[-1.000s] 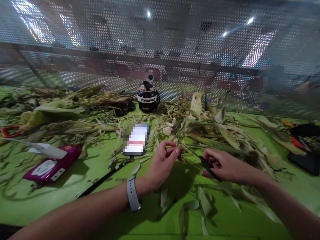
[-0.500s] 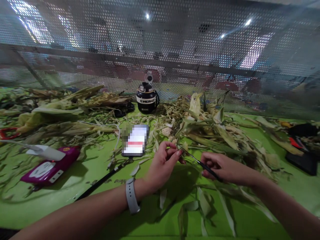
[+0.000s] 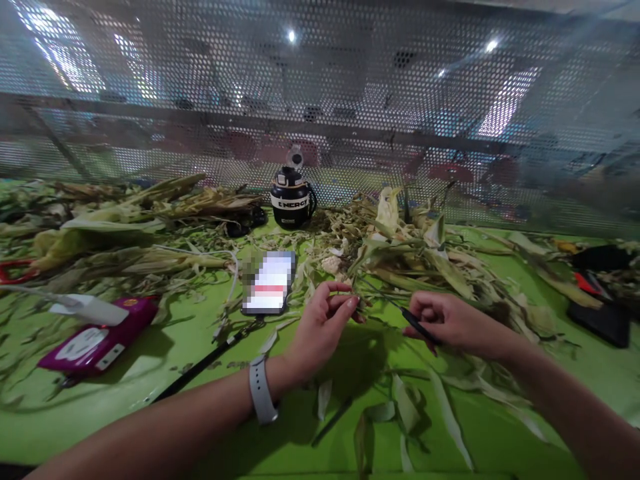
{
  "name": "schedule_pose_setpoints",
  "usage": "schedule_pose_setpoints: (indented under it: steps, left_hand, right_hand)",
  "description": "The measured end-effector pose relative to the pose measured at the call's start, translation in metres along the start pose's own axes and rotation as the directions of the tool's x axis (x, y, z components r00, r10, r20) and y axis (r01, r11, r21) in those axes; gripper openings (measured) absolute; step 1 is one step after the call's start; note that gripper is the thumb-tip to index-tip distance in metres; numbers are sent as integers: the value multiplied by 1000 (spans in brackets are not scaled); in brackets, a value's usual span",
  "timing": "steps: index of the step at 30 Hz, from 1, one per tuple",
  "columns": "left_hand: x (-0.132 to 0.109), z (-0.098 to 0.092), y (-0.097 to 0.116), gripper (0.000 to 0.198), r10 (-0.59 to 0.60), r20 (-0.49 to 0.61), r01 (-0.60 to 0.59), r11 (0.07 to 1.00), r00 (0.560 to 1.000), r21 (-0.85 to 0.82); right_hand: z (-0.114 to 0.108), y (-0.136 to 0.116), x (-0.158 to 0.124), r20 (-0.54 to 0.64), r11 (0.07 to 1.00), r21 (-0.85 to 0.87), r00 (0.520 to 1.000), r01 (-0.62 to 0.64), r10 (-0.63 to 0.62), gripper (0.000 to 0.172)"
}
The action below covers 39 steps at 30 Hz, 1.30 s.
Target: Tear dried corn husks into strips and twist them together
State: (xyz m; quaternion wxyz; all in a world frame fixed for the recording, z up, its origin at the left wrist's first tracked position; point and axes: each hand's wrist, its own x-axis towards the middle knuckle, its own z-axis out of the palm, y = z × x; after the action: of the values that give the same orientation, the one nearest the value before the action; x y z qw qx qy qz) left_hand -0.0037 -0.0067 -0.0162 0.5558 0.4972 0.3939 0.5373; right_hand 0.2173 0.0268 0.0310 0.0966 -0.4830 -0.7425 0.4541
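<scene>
My left hand, with a grey watch band at its wrist, is closed in a pinch over the green table. Whatever is between its fingertips is too small to make out. To its right, my right hand is closed round the black handle of a slim tool with a narrow metal shaft. The shaft points up and left, its far end just above and right of my left fingertips. Dry corn husks lie heaped right behind both hands. Loose husk strips lie in front of them.
A phone on a black strap lies left of my hands. Farther left is a purple device with a white plug and cable. A black bottle stands before the perforated metal screen. A black-and-red object lies right.
My right hand has moved slightly right and up with the tool, its shaft now farther from my left fingertips. My left hand keeps its pinch. The view has shifted a little.
</scene>
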Motion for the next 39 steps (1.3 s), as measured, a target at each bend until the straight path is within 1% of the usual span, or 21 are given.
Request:
schedule_pose_setpoints:
  steps: [1, 3, 5, 7, 11, 13, 14, 16, 17, 18, 20, 21, 23, 25, 29, 33, 36, 39]
  left_hand:
    - [0, 0, 0, 20, -5, -1, 5, 1000, 1000, -4]
    - [1, 1, 0, 21, -15, 1, 15, 1000, 1000, -15]
    - [2, 2, 1, 21, -25, 18, 26, 999, 1000, -24]
    - [3, 2, 1, 21, -33, 28, 34, 999, 999, -27]
    - [2, 1, 2, 21, -61, 32, 62, 997, 998, -43]
    - [-1, 1, 2, 20, -82, 63, 85, 995, 995, -46]
    - [-2, 1, 2, 19, -92, 83, 96, 994, 992, -45]
    - [-5, 3, 1, 19, -105, 120, 111, 993, 987, -46]
    - [-6, 4, 0, 19, -106, 134, 114, 992, 985, -51]
    - [-8, 6, -1, 19, -102, 143, 111, 992, 984, -58]
    - [-10, 8, -2, 18, -91, 136, 100, 993, 987, -65]
    - [-12, 9, -2, 18, -91, 129, 100, 993, 988, -65]
    - [-14, 11, -2, 18, -107, 120, 115, 991, 987, -66]
    - [-16, 12, -2, 18, -129, 132, 140, 987, 983, -79]
    - [-19, 14, -2, 21, -158, 149, 177, 977, 976, -118]
    - [-19, 16, -1, 20, -179, 160, 202, 969, 971, -144]
    - [-19, 17, 0, 20, -165, 161, 188, 972, 973, -140]
    - [-19, 16, -1, 19, -146, 161, 168, 977, 976, -129]
  right_hand:
    - [-4, 2, 0, -13, 999, -51, 1000, 9, -10, 32]
    - [-11, 7, 0, -43, 972, -236, 998, 27, -38, 28]
    - [-16, 13, 1, -67, 898, -439, 995, 32, -68, 23]
    - [-18, 18, 1, -84, 821, -570, 992, 33, -99, 19]
    - [-16, 25, 4, -136, 710, -704, 979, 14, -154, 29]
    - [-14, 25, 6, -133, 696, -718, 980, 6, -147, 30]
    - [-13, 23, 7, -128, 709, -705, 980, 18, -152, 28]
    - [-8, 16, 7, -143, 770, -635, 970, 64, -198, 23]
    - [-3, 11, 6, -168, 810, -579, 958, 93, -230, 20]
    - [3, 5, 4, -218, 851, -512, 942, 112, -255, 19]
    - [17, -7, 1, -178, 923, -334, 949, 191, -261, 22]
    - [25, -11, 0, -142, 946, -253, 959, 203, -244, 24]
    - [38, -16, -1, -105, 967, -132, 967, 218, -232, 25]
    - [47, -15, 0, -76, 978, -23, 975, 209, -210, 24]
    - [54, -10, 4, -9, 967, 204, 988, 150, -151, 26]
    - [53, -9, 6, 4, 931, 340, 990, 131, -140, 27]
    - [53, -9, 6, 19, 870, 484, 993, 91, -114, 26]
    - [55, -6, 7, 31, 773, 633, 997, 39, -76, 25]
